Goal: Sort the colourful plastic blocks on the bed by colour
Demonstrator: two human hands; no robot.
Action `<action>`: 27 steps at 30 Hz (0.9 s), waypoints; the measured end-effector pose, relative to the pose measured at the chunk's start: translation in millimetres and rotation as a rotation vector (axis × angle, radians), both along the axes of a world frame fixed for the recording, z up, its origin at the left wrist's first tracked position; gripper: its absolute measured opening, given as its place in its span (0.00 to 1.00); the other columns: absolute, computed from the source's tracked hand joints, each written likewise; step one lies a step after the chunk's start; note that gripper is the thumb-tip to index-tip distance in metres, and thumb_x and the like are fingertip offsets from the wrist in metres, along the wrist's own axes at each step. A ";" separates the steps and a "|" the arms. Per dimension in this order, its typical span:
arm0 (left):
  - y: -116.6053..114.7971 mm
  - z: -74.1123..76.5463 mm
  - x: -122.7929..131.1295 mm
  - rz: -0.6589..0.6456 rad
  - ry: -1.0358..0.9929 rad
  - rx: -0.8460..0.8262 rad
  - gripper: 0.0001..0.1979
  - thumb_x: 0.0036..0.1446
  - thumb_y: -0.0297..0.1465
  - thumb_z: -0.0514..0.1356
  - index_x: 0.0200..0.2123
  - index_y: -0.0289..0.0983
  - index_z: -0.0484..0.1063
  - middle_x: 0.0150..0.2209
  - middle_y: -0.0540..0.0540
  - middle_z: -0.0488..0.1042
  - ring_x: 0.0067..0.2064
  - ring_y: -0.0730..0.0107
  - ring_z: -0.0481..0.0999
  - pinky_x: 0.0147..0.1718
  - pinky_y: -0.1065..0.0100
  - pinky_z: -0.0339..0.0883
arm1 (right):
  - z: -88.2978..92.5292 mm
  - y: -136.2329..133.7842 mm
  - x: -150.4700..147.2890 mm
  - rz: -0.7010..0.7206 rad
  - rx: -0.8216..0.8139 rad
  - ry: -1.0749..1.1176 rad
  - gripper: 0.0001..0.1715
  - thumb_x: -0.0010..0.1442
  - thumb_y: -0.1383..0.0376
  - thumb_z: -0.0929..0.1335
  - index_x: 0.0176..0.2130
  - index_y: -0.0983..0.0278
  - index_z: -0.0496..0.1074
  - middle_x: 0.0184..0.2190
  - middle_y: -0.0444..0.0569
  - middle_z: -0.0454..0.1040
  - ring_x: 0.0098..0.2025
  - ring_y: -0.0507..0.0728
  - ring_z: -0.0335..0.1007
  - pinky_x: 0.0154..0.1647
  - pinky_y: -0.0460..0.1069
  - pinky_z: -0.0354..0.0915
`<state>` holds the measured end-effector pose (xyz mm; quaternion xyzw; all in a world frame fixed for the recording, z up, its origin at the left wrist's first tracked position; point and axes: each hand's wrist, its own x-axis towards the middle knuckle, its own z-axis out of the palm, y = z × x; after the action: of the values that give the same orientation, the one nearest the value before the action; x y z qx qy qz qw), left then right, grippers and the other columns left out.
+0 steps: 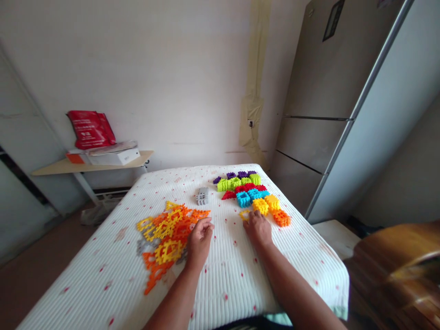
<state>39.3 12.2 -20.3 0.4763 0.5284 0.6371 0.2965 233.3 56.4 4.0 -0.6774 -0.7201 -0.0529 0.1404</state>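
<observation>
My left hand [200, 236] hovers at the right edge of a loose pile of flat interlocking pieces, its fingers loosely curved and apart from the thumb, with nothing visible in it. That pile has orange pieces [180, 232], yellow pieces [169, 250] and some grey pieces [147, 246]. My right hand [259, 228] is low over the table, thumb and fingers closed at a flat yellow piece [244, 214], which they partly hide. Just beyond those fingers sits a yellow block [260, 206], with another yellow block [272, 202] and an orange block [282, 218] to its right.
Blue blocks [243, 199], red pieces [245, 188], green blocks [234, 184] and purple blocks [242, 174] stand in rows behind. A grey block [202, 196] is apart, mid-table. A fridge [312, 101] rises at right; a side shelf [55, 167] bears a red bag [90, 129].
</observation>
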 end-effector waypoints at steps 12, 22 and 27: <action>-17.2 18.4 -0.6 0.068 0.392 0.091 0.10 0.52 0.27 0.52 0.33 0.38 0.73 0.33 0.45 0.77 0.36 0.67 0.75 0.37 0.67 0.68 | 1.2 -1.3 1.5 0.128 0.085 -0.036 0.13 0.63 0.60 0.60 0.40 0.64 0.69 0.37 0.53 0.73 0.37 0.58 0.72 0.27 0.47 0.58; -35.3 43.3 -119.9 0.530 0.919 -0.435 0.13 0.49 0.33 0.57 0.37 0.39 0.76 0.41 0.42 0.77 0.45 0.57 0.73 0.44 0.61 0.64 | -11.8 -1.8 -11.1 0.420 0.197 0.068 0.13 0.62 0.61 0.60 0.33 0.62 0.71 0.33 0.49 0.74 0.34 0.54 0.70 0.27 0.45 0.56; -34.3 42.8 -128.5 0.412 0.991 -0.695 0.18 0.48 0.38 0.58 0.43 0.40 0.74 0.46 0.44 0.76 0.48 0.55 0.71 0.43 0.63 0.63 | -13.5 -2.6 -12.2 0.434 0.193 0.077 0.15 0.63 0.61 0.59 0.33 0.62 0.71 0.32 0.48 0.74 0.32 0.53 0.70 0.27 0.45 0.55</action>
<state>-89.2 -22.2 22.5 0.4791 0.8594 0.1766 0.0258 221.0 53.8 -9.4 -0.4917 -0.8346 -0.0644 0.2398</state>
